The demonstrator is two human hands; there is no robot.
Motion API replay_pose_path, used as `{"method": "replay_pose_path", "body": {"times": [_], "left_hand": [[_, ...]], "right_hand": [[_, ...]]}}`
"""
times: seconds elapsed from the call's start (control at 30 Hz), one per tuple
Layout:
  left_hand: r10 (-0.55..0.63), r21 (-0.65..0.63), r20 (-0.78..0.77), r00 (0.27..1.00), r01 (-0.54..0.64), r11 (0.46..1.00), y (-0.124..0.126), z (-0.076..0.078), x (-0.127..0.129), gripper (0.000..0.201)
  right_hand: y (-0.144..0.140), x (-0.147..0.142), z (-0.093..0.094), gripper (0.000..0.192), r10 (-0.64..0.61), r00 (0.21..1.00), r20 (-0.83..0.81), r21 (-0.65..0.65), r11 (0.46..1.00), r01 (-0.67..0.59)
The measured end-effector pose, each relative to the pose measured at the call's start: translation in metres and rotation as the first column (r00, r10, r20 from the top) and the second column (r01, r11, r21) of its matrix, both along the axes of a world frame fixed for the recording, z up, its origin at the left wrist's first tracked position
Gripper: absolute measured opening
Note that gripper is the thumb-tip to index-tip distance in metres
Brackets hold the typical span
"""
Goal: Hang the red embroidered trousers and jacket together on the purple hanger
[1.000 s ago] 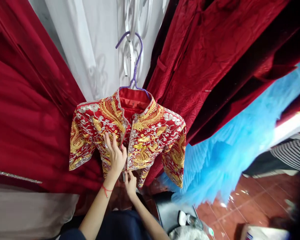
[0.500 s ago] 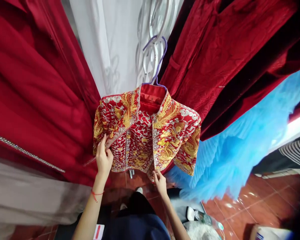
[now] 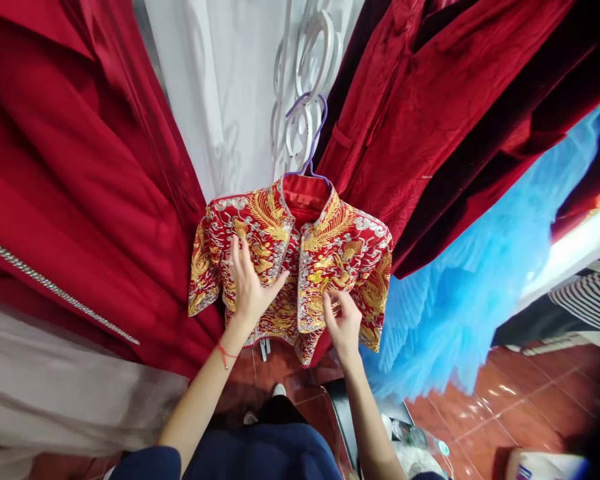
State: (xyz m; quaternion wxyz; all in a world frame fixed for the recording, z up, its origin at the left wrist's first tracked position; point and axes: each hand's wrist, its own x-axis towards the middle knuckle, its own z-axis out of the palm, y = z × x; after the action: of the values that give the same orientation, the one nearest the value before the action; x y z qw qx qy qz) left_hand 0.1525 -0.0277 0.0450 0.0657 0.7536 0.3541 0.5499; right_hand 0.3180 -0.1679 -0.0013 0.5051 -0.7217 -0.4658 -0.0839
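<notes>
A short-sleeved red jacket point(image 3: 330, 260) with gold and silver embroidery hangs in front of me on a purple hanger point(image 3: 323, 127). Its collar stands up, and its two front panels fall almost side by side with a narrow gap between them. My left hand point(image 3: 253, 290) lies open against the left panel, fingers stretched upward and thumb out to the side. Over the right panel, my right hand point(image 3: 344, 323) has thumb and index finger brought together in a pinch. Whether cloth or thread is between those fingertips cannot be made out.
White rings point(image 3: 320, 53) carry the hanger against a white cloth point(image 3: 245, 87). Red garments point(image 3: 80, 167) hang on both sides, with a blue tulle dress point(image 3: 445, 320) at right. Below are a dark chair point(image 3: 345, 407), a plastic bottle point(image 3: 420, 439) and red floor tiles point(image 3: 520, 400).
My left hand has let go of the left front edge and moved right onto the panel, which now lies flat. The right hand has left the lower hem and risen up the right panel.
</notes>
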Motion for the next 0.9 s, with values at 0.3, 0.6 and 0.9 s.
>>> {"method": "replay_pose_path", "body": {"times": [0.3, 0.6, 0.9], "left_hand": [[0.304, -0.172, -0.07, 0.95, -0.311, 0.935, 0.048, 0.012, 0.02, 0.093], [0.113, -0.027, 0.128, 0.985, -0.111, 0.993, 0.122, 0.029, -0.052, 0.07], [-0.116, -0.1, 0.362, 0.925, 0.163, 0.982, 0.178, 0.068, -0.069, 0.041]], "right_hand": [[0.075, 0.004, 0.015, 0.098, -0.457, 0.779, 0.428, 0.152, 0.887, 0.437], [0.068, 0.081, 0.048, 0.097, -0.627, 0.639, 0.445, 0.365, 0.779, 0.51], [0.071, 0.112, 0.088, 0.053, -0.378, 0.775, 0.507, 0.203, 0.926, 0.319]]}}
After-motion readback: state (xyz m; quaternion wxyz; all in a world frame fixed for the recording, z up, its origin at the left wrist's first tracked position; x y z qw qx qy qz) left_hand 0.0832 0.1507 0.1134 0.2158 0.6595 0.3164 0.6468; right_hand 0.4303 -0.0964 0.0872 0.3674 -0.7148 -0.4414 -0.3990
